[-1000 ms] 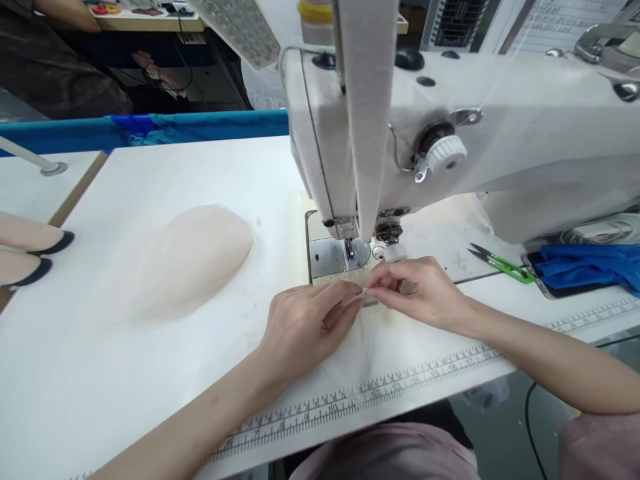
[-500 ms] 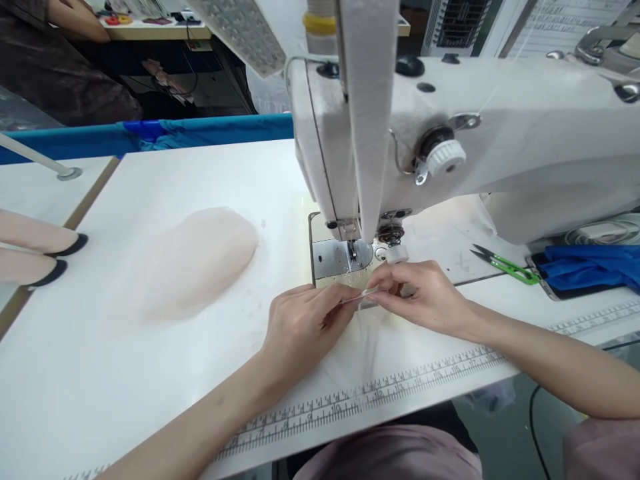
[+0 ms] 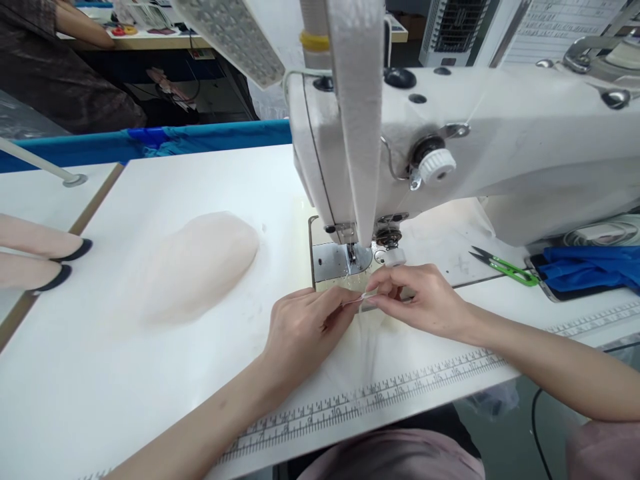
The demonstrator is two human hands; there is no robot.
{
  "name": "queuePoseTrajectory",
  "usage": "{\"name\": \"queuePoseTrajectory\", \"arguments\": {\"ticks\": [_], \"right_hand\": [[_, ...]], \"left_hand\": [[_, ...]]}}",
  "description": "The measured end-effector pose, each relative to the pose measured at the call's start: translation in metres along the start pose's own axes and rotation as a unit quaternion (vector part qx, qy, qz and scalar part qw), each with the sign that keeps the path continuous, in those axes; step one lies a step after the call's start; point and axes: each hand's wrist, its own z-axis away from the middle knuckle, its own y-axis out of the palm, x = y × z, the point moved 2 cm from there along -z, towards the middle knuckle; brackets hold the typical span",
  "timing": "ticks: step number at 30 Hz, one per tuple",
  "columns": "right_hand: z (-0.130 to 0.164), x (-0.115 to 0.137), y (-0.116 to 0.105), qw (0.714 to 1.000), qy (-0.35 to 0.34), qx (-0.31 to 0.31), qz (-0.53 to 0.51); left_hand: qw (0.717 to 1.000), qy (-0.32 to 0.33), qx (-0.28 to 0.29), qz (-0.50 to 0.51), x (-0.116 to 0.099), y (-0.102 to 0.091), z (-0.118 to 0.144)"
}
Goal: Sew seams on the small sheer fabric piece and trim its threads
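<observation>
Between the fingertips of both hands is a thin, whitish, see-through strip of fabric [image 3: 367, 340], part of which hangs down toward the table edge. My left hand [image 3: 313, 323] pinches its left end, closed at thumb and forefinger. From the other side my right hand [image 3: 417, 293] grips it, also closed, a small gap away. Just behind the fingers are the metal needle plate [image 3: 330, 260] and presser foot [image 3: 351, 252] of a white sewing machine [image 3: 440, 160]. Exactly how the strip is folded between the fingertips is too small to tell.
A sheer pale fabric piece [image 3: 210, 267] lies on the white table at left. Green-handled thread snips [image 3: 505, 267] lie at right, near a blue cloth [image 3: 590, 267] on a dark tray or device. A printed ruler [image 3: 320, 417] runs along the front edge. A person [image 3: 60, 73] is across the table.
The whole view has shifted slightly. Both hands stay at the same spot, with the right fingertips a touch changed on the strip, which hangs a little more visibly.
</observation>
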Motion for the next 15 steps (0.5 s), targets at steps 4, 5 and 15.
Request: {"name": "queuePoseTrajectory", "arguments": {"ticks": [4, 5, 15], "right_hand": [[0.0005, -0.0017, 0.0006, 1.0, -0.009, -0.014, 0.001], [0.0006, -0.002, 0.0007, 1.0, -0.013, -0.016, 0.0], [0.0003, -0.0011, 0.0006, 1.0, -0.007, -0.017, 0.002]], "left_hand": [[1.0, -0.003, 0.0, 0.0, 0.0001, 0.0005, -0.0002], [1.0, -0.004, 0.0, 0.0, 0.0001, 0.0006, -0.0002], [1.0, -0.005, -0.005, -0.003, -0.0003, 0.0006, -0.0002]]}}
